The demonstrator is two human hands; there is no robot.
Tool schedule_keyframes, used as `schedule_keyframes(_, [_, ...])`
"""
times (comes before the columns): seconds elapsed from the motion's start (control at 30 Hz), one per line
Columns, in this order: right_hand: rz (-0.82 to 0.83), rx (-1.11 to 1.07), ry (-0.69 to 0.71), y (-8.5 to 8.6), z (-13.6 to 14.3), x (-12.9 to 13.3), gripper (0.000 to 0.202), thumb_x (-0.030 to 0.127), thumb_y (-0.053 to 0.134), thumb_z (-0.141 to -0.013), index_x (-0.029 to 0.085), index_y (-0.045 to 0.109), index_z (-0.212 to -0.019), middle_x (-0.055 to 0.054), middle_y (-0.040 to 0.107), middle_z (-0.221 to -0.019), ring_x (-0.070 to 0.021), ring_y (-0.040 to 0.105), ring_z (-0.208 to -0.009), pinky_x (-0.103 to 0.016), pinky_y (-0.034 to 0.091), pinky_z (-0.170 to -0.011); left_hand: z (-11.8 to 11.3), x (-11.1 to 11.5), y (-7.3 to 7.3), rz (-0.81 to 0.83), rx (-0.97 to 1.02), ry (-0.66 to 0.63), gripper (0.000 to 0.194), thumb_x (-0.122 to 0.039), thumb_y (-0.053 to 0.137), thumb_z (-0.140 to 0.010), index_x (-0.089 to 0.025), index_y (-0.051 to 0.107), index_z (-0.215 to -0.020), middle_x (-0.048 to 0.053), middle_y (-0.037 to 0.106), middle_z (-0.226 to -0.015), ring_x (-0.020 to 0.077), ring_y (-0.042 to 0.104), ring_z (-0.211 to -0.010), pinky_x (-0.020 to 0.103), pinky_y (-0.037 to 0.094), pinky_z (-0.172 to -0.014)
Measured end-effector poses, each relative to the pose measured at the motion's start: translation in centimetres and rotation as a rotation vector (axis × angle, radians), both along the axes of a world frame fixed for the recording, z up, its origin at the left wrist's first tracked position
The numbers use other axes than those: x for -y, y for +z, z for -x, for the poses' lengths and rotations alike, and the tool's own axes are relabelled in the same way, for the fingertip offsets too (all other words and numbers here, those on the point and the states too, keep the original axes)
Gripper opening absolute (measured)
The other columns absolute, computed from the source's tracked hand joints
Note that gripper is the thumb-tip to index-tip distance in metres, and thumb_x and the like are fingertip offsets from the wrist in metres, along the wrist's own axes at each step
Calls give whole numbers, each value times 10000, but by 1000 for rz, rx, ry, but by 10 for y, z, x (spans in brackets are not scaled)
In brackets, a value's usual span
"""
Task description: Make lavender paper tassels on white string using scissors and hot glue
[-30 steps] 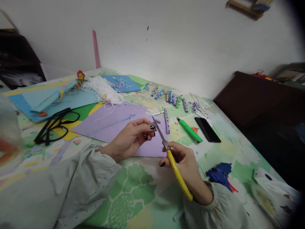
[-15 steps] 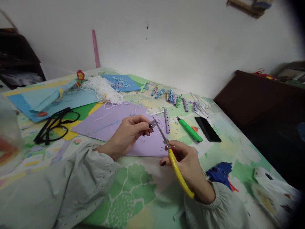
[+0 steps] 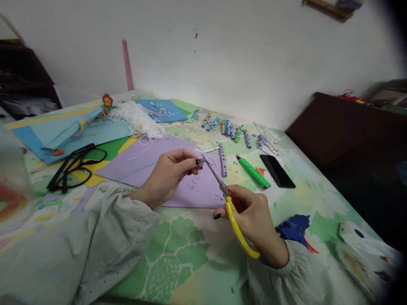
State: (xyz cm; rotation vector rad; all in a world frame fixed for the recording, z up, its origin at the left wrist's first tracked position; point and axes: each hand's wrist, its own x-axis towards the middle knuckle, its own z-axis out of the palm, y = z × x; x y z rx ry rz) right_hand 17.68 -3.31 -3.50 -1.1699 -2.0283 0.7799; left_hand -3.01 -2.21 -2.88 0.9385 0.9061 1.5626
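Observation:
Between thumb and fingertips, my left hand [image 3: 170, 173] pinches a small purple piece of paper or foam [image 3: 201, 161]. My right hand [image 3: 249, 209] is closed around the yellow handle of the scissors [image 3: 237, 228], whose blades point up and left toward that piece. The blade tips are at its right edge; whether they touch it I cannot tell. Beneath both hands lies a purple sheet [image 3: 190, 192] with tiny offcuts on it. A purple rolled tube with dark spots [image 3: 223, 160] rests at the sheet's right side.
To the right lie a green box cutter [image 3: 253, 171], a black phone [image 3: 277, 171] and a blue glue gun [image 3: 294, 228]. Black glasses [image 3: 76, 167], white yarn [image 3: 136, 120] and blue sheets [image 3: 92, 135] are at left. Several curled paper tubes [image 3: 227, 128] sit near the wall.
The purple piece in my left hand now shows less, turned or drawn in closer to the fingertips. The scissors have shifted slightly left and their blades look more closed.

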Motion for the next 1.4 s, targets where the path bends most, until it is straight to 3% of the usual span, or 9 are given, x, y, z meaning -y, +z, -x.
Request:
schedule_keyframes(0.53, [-235, 94, -10, -1, -1, 2, 245, 339, 765, -678, 139, 636, -734, 88, 322, -511, -67, 262, -483, -204, 239, -453, 1, -4, -1, -20, -16, 14, 26, -118, 716, -657, -143, 721, -658, 1, 658, -602, 88, 554, -557, 221, 425, -570])
schedule_keyframes(0.77, [-283, 104, -36, -1, 2, 2, 329, 412, 788, -674, 129, 640, -754, 88, 334, -524, -65, 280, -480, -205, 248, -461, -1, -1, -1, -20, -30, -15, 36, -114, 724, -662, -150, 724, -666, 1, 667, -638, 84, 559, -583, 212, 430, -584])
schedule_keyframes(1.17, [-335, 97, -38, 0, 0, 2, 360, 445, 795, -667, 121, 673, -765, 80, 358, -517, -70, 306, -466, -220, 263, -470, 5, -3, 2, -53, -69, -37, 47, -105, 727, -658, -151, 730, -665, -2, 671, -622, 84, 580, -582, 189, 450, -572])
schedule_keyframes(1.4, [-262, 97, -101, -1, 1, 2, 349, 403, 794, -645, 155, 616, -814, 78, 393, -548, -80, 345, -491, -214, 288, -485, 5, -4, 2, -27, -106, -47, 38, -112, 724, -660, -150, 725, -663, -2, 660, -612, 83, 567, -575, 186, 431, -549])
